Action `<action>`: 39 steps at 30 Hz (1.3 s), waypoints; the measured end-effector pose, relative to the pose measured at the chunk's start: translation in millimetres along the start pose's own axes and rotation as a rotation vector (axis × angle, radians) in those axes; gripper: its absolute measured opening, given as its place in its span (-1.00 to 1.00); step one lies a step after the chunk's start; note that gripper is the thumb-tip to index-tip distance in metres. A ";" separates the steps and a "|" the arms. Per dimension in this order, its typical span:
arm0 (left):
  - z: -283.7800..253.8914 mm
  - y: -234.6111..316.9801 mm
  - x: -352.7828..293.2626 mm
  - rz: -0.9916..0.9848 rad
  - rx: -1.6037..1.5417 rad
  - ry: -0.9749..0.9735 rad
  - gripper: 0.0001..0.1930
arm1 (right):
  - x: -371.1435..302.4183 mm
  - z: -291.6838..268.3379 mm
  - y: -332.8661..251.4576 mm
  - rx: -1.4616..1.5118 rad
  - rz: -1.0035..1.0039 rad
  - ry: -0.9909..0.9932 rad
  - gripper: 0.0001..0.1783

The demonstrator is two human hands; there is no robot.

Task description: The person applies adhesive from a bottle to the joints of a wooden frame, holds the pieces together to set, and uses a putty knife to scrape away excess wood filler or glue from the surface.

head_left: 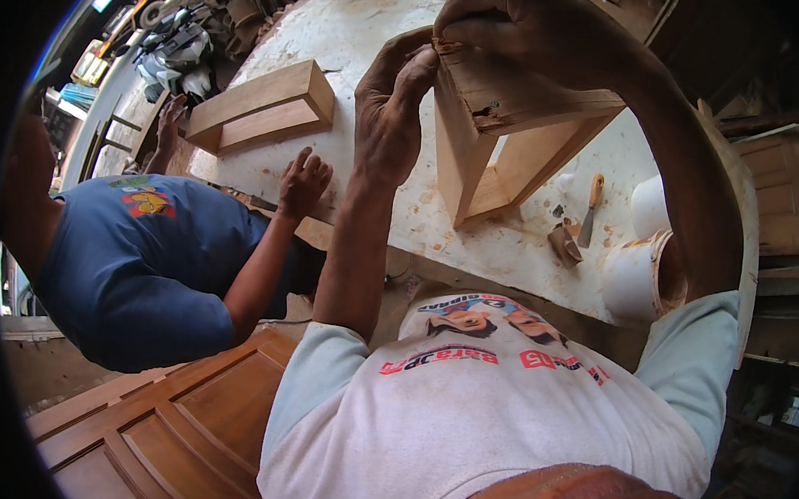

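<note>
A wooden frame piece (489, 150), made of joined boards, stands tilted on the white worktable (352, 26). My left hand (391, 114) presses against its upper left corner, fingers on the cracked end of the board. Over the top edge at that same corner, my right hand (532, 21) grips with fingers curled down. The wood at the corner joint (492, 109) is chipped and splintered.
A person in a blue shirt (138, 263) stands at my left, one hand (303, 182) resting on the table edge beside another wooden frame (261, 108). A putty knife (590, 208), a small scrap (564, 243) and a white tub (640, 277) lie at right. A panelled door (174, 433) lies below.
</note>
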State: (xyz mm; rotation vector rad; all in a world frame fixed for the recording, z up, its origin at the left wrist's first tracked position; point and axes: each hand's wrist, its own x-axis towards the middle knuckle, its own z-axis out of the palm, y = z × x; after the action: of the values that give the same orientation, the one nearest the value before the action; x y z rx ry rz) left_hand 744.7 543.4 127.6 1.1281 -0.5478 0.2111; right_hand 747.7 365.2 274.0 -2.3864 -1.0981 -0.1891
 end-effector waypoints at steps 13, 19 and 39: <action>-2.2 -0.7 4.1 -0.105 -0.180 -0.029 -0.60 | 0.1 -0.7 -8.8 0.010 0.032 -0.026 -0.81; -2.5 -7.9 3.0 -0.129 -0.323 -0.051 -0.60 | -5.4 13.0 5.6 -0.036 -0.024 0.000 -0.80; -8.3 -5.8 22.5 -0.212 -0.369 -0.165 -0.53 | -164.1 -12.8 -11.0 -0.016 0.402 0.574 -0.86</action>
State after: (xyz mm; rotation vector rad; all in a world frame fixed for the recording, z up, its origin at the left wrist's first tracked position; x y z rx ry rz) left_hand 768.9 545.9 131.9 0.8390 -0.5809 -0.1642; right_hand 631.5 254.5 236.0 -2.2866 -0.3491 -0.6859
